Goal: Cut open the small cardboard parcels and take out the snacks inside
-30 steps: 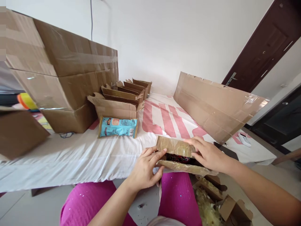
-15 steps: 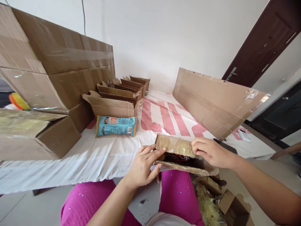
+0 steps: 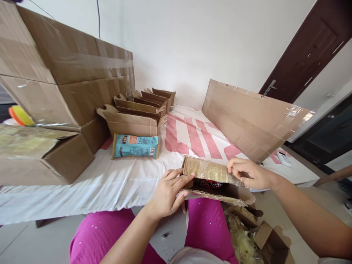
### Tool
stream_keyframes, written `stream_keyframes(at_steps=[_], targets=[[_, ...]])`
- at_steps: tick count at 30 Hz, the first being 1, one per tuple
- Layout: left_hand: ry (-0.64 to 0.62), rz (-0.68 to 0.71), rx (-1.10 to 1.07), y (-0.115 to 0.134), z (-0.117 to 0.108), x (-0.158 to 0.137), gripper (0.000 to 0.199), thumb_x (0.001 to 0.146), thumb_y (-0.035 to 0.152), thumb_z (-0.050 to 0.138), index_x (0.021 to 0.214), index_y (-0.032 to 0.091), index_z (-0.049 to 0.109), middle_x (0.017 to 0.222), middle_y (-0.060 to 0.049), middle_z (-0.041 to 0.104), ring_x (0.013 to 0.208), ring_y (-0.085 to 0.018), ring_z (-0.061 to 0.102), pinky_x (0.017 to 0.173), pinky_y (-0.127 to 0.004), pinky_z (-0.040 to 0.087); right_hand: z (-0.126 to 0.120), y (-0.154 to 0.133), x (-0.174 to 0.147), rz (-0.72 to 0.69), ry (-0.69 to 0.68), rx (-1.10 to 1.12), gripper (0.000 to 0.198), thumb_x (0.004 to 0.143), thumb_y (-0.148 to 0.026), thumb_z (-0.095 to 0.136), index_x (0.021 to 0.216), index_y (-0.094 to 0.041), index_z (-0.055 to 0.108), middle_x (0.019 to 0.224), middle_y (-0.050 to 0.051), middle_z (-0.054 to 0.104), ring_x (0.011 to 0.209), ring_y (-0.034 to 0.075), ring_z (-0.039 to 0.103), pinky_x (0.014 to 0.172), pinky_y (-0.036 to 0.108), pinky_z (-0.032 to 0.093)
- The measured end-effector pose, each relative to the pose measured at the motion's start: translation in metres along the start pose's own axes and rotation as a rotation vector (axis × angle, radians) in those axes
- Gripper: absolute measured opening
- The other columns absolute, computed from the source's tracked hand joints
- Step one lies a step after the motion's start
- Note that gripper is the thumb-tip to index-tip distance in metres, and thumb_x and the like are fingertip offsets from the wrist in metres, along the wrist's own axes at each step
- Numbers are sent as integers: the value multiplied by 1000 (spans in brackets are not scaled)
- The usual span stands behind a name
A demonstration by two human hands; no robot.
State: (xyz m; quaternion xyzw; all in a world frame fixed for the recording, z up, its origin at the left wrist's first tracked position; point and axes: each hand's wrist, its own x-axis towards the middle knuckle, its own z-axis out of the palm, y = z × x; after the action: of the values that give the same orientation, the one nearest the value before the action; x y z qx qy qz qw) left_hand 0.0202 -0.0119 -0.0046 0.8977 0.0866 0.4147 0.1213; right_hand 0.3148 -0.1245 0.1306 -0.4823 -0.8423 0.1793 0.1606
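nearest are the knees in bright pink trousers [image 3: 209, 225], with an open scrap carton [image 3: 272, 240] and crumpled clear tape [image 3: 243, 240] on the floor to the right. above the knees, at the near edge of the worktop [image 3: 129, 178], sits the small carton [image 3: 228, 197], partly open. the left hand [image 3: 170, 194] grips its left end, fingers across the top and thumb by the near wall. the right hand [image 3: 253, 174] has its fingers curled closed on the right end of the taped flap [image 3: 206, 169]; whether they pinch tape or cardboard, i cannot tell. through the gap shows a black and red packet [image 3: 210, 183].

beyond the left hand, a blue packet [image 3: 136, 146] lies on the white and pink cloth, in front of a row of open cartons [image 3: 132, 124]. a taped box [image 3: 73, 157] sits to the left, near the tall stack of boxes [image 3: 79, 66]. on the right, a large cardboard piece [image 3: 247, 121] stands on edge, a small white object [image 3: 283, 158] near it. farther back are a white wall [image 3: 192, 44] and a dark red door [image 3: 310, 51].
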Motion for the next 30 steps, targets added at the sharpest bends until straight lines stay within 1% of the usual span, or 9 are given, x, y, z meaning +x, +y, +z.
stream_keyframes(at_steps=[6, 10, 12, 17, 20, 22, 24, 27, 30], targets=[[11, 8, -1, -1, 0, 0, 48, 99, 39, 35, 140, 17, 45, 107, -8, 72, 113, -30, 53, 90, -42, 38, -4, 5, -2, 11, 13, 124, 17, 80, -19, 53, 68, -21, 42, 93, 8, 65, 83, 18, 58, 75, 32, 46], [72, -27, 43, -8, -5, -3, 48, 98, 41, 35, 138, 17, 49, 110, -10, 70, 113, -30, 54, 92, -43, 40, -15, 26, -23, -6, 85, 144, 23, 89, -29, 50, 68, -22, 43, 85, 6, 67, 85, 20, 58, 77, 36, 46], [106, -57, 51, -12, -8, -4, 50, 98, 44, 35, 138, 18, 49, 113, -11, 68, 114, -30, 53, 92, -43, 42, -21, 41, -39, 77, 232, 90, 25, 90, -33, 50, 68, -22, 45, 78, 4, 64, 78, 19, 57, 72, 34, 46], [124, -68, 25, -11, -7, -4, 53, 96, 48, 35, 137, 17, 48, 111, -11, 68, 114, -30, 52, 93, -43, 42, -17, 62, -57, 331, 783, -69, 37, 84, -40, 64, 64, -24, 37, 63, -4, 52, 58, 13, 48, 57, 27, 42], [115, -72, 9, -10, -3, -2, 52, 97, 46, 36, 137, 16, 48, 112, -11, 68, 114, -30, 52, 93, -43, 42, -4, 45, -42, 328, 904, -166, 31, 82, -39, 66, 71, -24, 41, 73, -1, 59, 66, 15, 57, 63, 29, 47], [107, -80, 8, -10, -2, -2, 52, 97, 46, 36, 138, 16, 47, 113, -11, 67, 115, -30, 52, 94, -44, 42, 7, 25, -27, 272, 845, -231, 19, 84, -35, 64, 82, -24, 48, 81, 1, 64, 73, 17, 62, 68, 30, 50], [105, -82, 19, -10, -1, -2, 52, 97, 46, 36, 138, 17, 47, 112, -11, 67, 115, -30, 52, 94, -44, 42, 16, 3, -11, 188, 712, -277, 12, 86, -29, 60, 94, -24, 52, 80, 0, 64, 73, 16, 63, 69, 30, 50], [109, -78, 33, -11, -2, -3, 51, 97, 44, 37, 138, 16, 47, 108, -11, 68, 114, -29, 52, 94, -44, 42, 26, -22, 11, 120, 454, -253, 30, 88, -22, 51, 118, -23, 49, 70, -4, 61, 63, 13, 58, 63, 26, 48], [116, -77, 43, -10, -2, -4, 50, 96, 43, 37, 137, 16, 48, 104, -11, 68, 111, -29, 53, 92, -43, 43, 32, -34, 29, 200, 265, -273, 29, 89, -28, 54, 118, -22, 55, 66, -5, 58, 56, 11, 53, 57, 25, 42]])
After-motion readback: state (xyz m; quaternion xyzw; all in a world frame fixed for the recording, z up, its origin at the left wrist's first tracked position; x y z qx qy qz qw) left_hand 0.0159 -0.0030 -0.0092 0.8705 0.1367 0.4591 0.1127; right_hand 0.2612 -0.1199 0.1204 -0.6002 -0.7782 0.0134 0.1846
